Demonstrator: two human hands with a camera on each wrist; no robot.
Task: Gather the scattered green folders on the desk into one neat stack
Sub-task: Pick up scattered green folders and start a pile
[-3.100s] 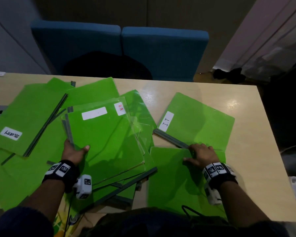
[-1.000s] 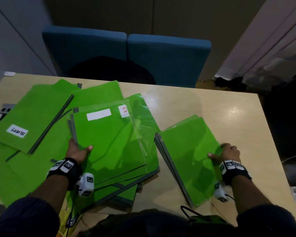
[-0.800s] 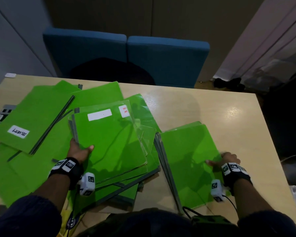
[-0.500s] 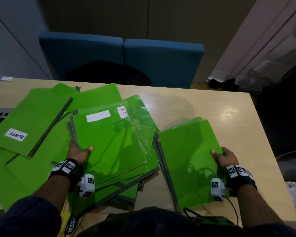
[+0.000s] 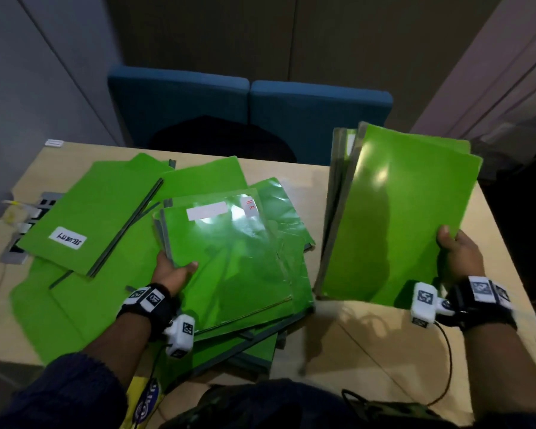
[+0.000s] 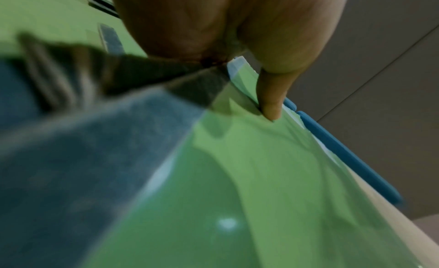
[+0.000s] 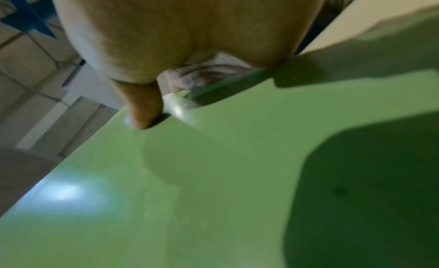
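Dim room, overhead light, soft wrist views.

The head view is dark toward the walls and bends lines at its edges; glare patches sit on the clear-covered folders (image 5: pixel 229 255) mid-table (image 5: pixel 369 345) and on the raised folders (image 5: pixel 396 218), which throw a blurred shadow on the table's near right. Both wrist views are blurred and washed out, with pale reflections and broad dark shadows across green.

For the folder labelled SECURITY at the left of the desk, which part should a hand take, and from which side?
Judging by its pose, take the SECURITY folder by its grey spine edge, coming from the right. That stiff strip lies on top of the folders beneath, uncovered, and is nearest the left hand, which grips the middle pile.
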